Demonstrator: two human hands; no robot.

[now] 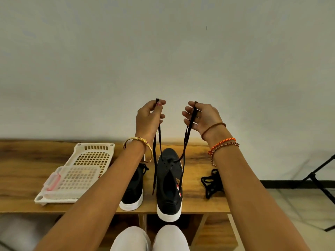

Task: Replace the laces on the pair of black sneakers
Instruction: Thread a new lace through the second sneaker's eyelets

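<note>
Lace (pixel 186 140): black, threaded through the far eyelets of the right shoe; I see both ends lifted high, strands hanging down on each side.
Right shoe (pixel 169 185): black with white sole, mid-bench, toe pointing away, heel overhanging the near edge; other eyelets look unlaced.
Left hand (pixel 149 117): raised above the shoe, thumb and forefinger pinching one lace end; the tip pokes above the fingers.
Right hand (pixel 203 116): raised level with the left, well apart from it, thumb and fingertips pinching the other lace end.
Left shoe (pixel 133 189): just left of the right shoe, partly hidden by my left forearm; it looks laced.
Spare lace (pixel 211 183): black bundle on the bench, right of the shoes, partly behind my right forearm.
Tray (pixel 87 160): white perforated plastic, on the left of the bench.
Box (pixel 72 180): clear, pink latch, lying in the tray's near end.
Bench (pixel 27 171): wooden, against a pale wall.
Stand (pixel 319 174): black legs, far right on the floor.
</note>
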